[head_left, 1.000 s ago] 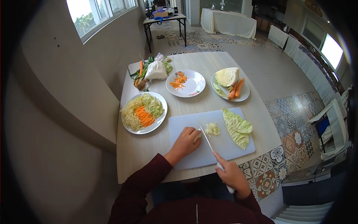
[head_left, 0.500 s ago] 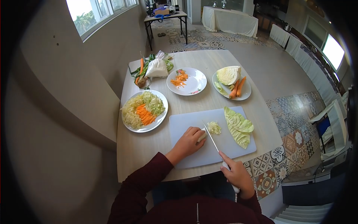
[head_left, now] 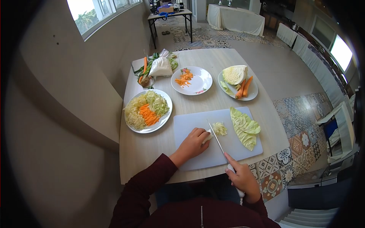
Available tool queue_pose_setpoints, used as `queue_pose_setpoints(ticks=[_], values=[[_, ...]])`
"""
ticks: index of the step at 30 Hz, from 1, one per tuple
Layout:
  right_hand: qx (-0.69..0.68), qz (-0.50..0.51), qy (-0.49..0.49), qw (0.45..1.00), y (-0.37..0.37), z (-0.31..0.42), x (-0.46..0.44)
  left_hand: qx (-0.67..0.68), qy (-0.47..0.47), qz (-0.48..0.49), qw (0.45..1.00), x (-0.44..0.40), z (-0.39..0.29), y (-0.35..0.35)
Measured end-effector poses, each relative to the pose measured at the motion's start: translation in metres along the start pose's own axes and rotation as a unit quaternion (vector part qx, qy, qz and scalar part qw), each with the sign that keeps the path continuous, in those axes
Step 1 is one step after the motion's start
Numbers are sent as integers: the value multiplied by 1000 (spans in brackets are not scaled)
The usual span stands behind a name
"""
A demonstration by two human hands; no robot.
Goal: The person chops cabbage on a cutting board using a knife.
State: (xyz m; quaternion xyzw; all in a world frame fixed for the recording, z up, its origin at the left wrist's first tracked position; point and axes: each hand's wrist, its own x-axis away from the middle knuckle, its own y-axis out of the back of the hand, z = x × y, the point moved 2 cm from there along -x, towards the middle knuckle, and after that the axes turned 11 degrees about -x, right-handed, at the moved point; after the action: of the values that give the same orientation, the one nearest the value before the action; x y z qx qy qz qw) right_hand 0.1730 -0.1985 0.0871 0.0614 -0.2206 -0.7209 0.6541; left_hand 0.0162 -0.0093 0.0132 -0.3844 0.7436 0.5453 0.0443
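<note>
The left hand (head_left: 194, 144) has its fingers curled over a pale cabbage piece (head_left: 207, 137) on the cutting board (head_left: 237, 142); the right hand's (head_left: 243, 177) fingers close round a knife (head_left: 230, 168). Right of the blade lie one shredded heap (head_left: 219, 129) and one cabbage leaf (head_left: 244, 128). Beyond the board stand three plates.

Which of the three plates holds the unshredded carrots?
The rightmost plate, with carrots beside a cabbage piece; the left plate and middle plate hold only thin pieces.
</note>
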Motion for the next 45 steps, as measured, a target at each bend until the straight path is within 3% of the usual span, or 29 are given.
queue_pose_setpoints(ticks=[11,14,26,35,45], values=[[17,15,23,999,-8,-4,3,4,3,6,1000,-1,-2,1],[3,15,-11,1000,-9,4,4,3,3,7,1000,-1,-2,2],[71,1,43,997,-12,-3,11,-9,-5,6,1000,-1,-1,-1],[-35,72,-69,994,1,1,25,-6,-4,-2,1000,0,-1,-2],[-103,89,-107,985,-5,-1,-6,-7,-3,-2,1000,-2,-3,1]])
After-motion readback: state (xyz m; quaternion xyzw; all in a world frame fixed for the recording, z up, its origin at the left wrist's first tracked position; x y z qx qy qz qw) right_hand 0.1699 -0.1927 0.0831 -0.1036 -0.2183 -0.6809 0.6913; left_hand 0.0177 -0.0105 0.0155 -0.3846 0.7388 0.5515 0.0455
